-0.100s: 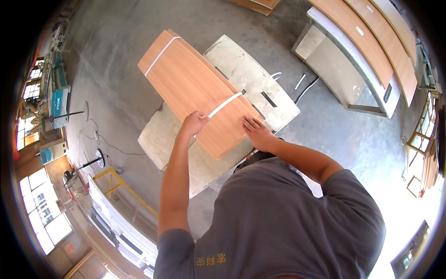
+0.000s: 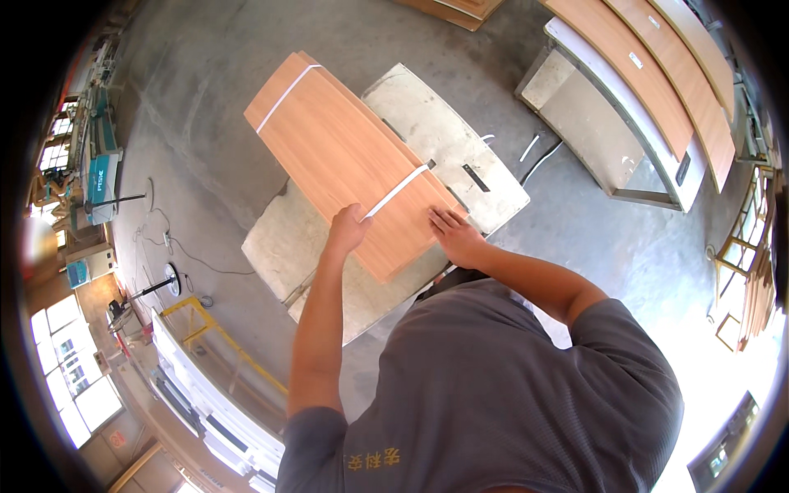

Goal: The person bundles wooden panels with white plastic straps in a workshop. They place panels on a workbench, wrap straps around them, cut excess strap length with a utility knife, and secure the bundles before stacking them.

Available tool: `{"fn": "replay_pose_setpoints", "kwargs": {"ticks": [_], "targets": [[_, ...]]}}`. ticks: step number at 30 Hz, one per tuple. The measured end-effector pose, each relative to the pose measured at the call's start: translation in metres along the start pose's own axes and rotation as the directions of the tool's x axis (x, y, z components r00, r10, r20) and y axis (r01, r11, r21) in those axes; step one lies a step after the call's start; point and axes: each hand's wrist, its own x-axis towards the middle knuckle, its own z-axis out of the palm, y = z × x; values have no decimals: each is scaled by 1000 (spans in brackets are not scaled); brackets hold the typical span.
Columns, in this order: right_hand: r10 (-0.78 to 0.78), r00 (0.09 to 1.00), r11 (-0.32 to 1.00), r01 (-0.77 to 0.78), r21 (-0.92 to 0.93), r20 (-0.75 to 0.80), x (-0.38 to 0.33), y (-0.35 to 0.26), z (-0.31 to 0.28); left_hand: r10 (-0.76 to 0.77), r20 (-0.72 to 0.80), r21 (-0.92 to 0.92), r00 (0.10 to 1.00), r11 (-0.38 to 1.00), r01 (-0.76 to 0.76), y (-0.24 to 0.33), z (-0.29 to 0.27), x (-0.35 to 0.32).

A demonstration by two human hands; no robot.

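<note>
A stack of long wood-grain boards (image 2: 329,156) lies at a slant on a pale worktable (image 2: 411,107). One white strap (image 2: 285,99) crosses the far end of the stack, and a second white strap (image 2: 399,191) crosses nearer to me, with a small dark piece at its right end. At the stack's left edge, my left hand (image 2: 348,230) is closed on the near strap's left end; its fingertips are partly hidden. My right hand (image 2: 457,238) rests with outstretched fingers on the boards' near right corner, holding nothing.
More wood-grain boards (image 2: 633,62) lie on a metal-framed table (image 2: 600,123) at the far right. Strap scraps (image 2: 530,148) are on the floor between the tables. To the left are a cable (image 2: 197,264), a yellow frame (image 2: 218,329) and teal machinery (image 2: 103,177).
My left hand has shifted slightly nearer to me and to the right, its forearm swinging right. The right hand and the boards stay in place.
</note>
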Motion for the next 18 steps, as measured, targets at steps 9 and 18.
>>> {"fn": "replay_pose_setpoints", "kwargs": {"ticks": [9, 18], "targets": [[-14, 988, 1000, 17, -20, 152, 1, 1, -8, -78, 40, 274, 996, 960, 64, -15, 76, -71], [56, 932, 998, -48, -32, 359, 11, -9, -26, -86, 30, 316, 996, 946, 72, -15, 81, -70]]}}
